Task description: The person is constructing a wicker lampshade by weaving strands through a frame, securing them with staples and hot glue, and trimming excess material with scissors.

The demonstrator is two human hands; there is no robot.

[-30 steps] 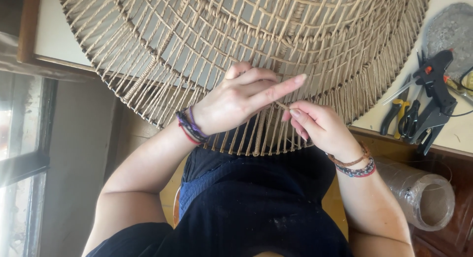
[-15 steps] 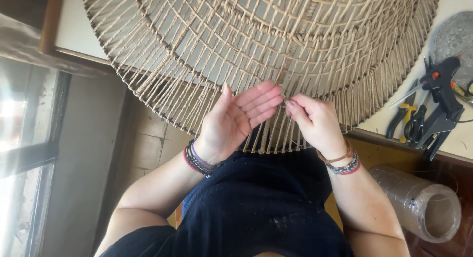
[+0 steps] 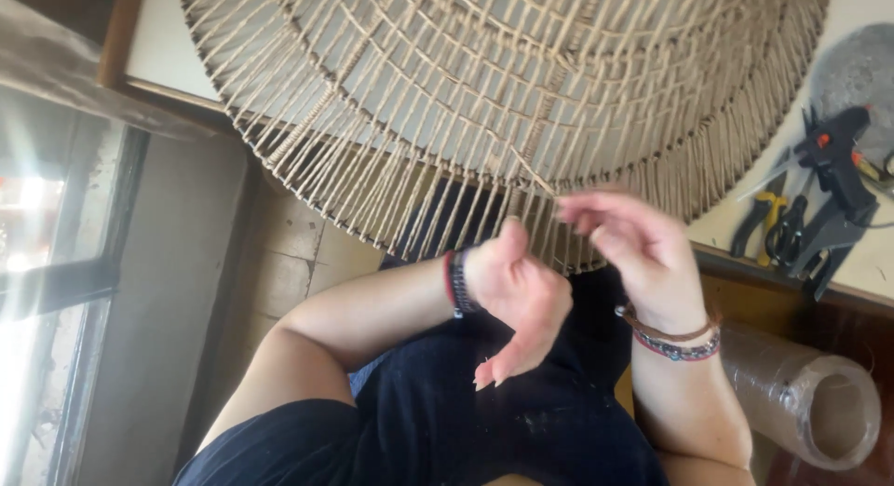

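Head view: the left hand has dropped away from the woven cord disc on the table, fingers loose and empty. The right hand now pinches a cord strand at the disc's rim.

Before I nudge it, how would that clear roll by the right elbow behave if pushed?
The clear roll lies on its side with its round open end showing, so it would probably roll at a push. It looks hollow and thin-walled, so likely light for its size. The glossy film may be slippery and could dent under a hard squeeze.
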